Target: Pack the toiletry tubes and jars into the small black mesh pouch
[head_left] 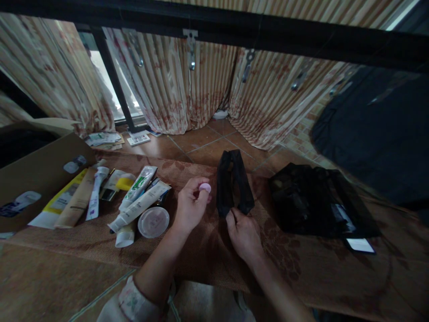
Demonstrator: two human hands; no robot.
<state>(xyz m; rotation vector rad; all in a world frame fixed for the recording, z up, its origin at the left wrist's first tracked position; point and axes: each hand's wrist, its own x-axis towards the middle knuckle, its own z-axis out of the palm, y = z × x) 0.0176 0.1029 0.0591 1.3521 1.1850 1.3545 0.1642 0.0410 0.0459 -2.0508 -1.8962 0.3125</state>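
My left hand point(191, 203) pinches a small round pink item point(205, 187) between thumb and fingers, a little above the brown cloth. Beside it, my right hand point(244, 232) grips the near edge of a black mesh pouch point(245, 185). The pouch stands with its top gaping, and its inside is dark. Left of my left hand lie a round clear-lidded tub point(153, 222), a white tube point(142, 206) and a silver-and-green tube point(138, 187). The pink item and the pouch are apart.
A larger black mesh bag point(301, 201) with things inside lies at the right. More tubes, including a tan tube point(76, 199), lie near a cardboard box point(43, 172) at the left. A dark metal bar point(221, 24) with hanging clips crosses above, before curtains point(167, 85).
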